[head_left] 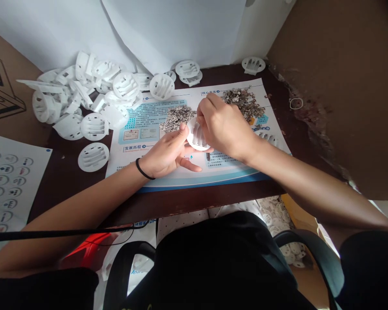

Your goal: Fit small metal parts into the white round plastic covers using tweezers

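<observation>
Across our dark wooden desk [194, 200], boxed in by a brown cardboard panel [336, 94] on the right and a sheet of white paper [168, 30] behind, we have a glossy printed poster [228, 174] spread flat. To its left sits a loose, jumbled pile of white moulded plastic discs [126, 85], smooth and round with parallel slots. A few more lie apart along the back edge. On the poster are two rough heaps of small grey metal pieces, one [177, 118] just beside our hands and a larger one [242, 103] beyond them. Over the poster's middle we hold one slotted white disc [196, 137] tilted between our hands. Our right hand [224, 127] curls over its upper edge, fingers closed in a pinch. Our left hand [166, 155], with a black wristband [142, 169], stays half open, thumb and forefinger supporting the disc from the near side. Only a narrow strip of dark wood shows between the poster and the desk's near edge.
</observation>
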Tool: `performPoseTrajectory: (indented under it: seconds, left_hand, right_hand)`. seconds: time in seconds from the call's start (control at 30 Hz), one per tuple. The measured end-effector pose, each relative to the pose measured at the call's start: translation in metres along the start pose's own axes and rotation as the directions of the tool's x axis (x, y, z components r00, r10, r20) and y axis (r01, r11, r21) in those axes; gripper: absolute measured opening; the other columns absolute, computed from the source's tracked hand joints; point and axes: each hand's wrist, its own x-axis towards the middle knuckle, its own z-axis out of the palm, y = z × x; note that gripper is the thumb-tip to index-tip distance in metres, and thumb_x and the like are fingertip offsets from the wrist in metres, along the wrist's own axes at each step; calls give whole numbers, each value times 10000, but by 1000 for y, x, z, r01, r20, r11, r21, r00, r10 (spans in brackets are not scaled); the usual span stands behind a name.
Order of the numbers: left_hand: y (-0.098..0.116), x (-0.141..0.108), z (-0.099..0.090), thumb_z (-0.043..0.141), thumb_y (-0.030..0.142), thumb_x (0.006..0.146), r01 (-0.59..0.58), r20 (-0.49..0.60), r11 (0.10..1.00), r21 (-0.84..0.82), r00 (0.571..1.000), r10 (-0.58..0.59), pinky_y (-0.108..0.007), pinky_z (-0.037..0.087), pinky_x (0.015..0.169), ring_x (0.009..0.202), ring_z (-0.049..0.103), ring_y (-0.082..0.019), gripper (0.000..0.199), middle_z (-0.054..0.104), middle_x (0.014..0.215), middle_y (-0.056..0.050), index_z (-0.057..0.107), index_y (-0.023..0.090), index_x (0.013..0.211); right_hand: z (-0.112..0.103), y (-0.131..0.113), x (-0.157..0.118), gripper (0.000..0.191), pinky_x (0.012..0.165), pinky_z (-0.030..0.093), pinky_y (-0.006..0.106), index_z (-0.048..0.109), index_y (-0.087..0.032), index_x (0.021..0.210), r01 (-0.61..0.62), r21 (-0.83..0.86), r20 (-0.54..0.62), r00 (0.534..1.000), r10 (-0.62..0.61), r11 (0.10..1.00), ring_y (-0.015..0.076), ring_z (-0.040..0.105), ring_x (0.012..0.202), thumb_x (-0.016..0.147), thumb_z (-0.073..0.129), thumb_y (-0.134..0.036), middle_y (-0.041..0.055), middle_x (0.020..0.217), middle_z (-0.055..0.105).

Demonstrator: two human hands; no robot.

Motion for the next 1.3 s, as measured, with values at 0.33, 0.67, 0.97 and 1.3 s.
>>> performPoseTrajectory:
  seconds: [0.33,0.67,0.97,1.3]
  left_hand:
    - [3,0,4,391,653,995,21,-8,999,-43,1000,-21,-224,657,601,1252,670,-332,780,622,1409,-220,369,159,1598]
    - [-2,4,-6,304,633,1027,19,85,993,-119,996,-9,-259,659,605,1218,690,-304,743,574,1482,-203,254,222,1645]
    - [-3,4,-10,250,710,995,0,101,998,-57,995,5,-218,628,570,984,766,-241,816,676,1334,-217,302,193,1624]
    - [-2,1,-6,199,717,994,18,43,1000,-3,999,-18,-218,631,592,982,770,-232,818,664,1378,-195,272,222,1641]
  right_hand:
    - [0,3,2,126,671,472,344,644,-183,896,-20,110,-36,999,24,994,210,611,784,904,522,-153,104,926,664]
    - [-16,17,9,127,707,500,326,618,-218,756,-69,481,84,996,33,874,162,600,730,876,598,-181,15,709,631]
    - [-12,23,12,85,677,521,304,635,-212,757,-161,690,161,985,67,706,140,606,725,837,662,-217,8,732,646]
    - [-14,25,9,95,653,477,322,647,-213,785,-34,530,75,997,-7,847,142,561,671,876,633,-238,2,706,640]
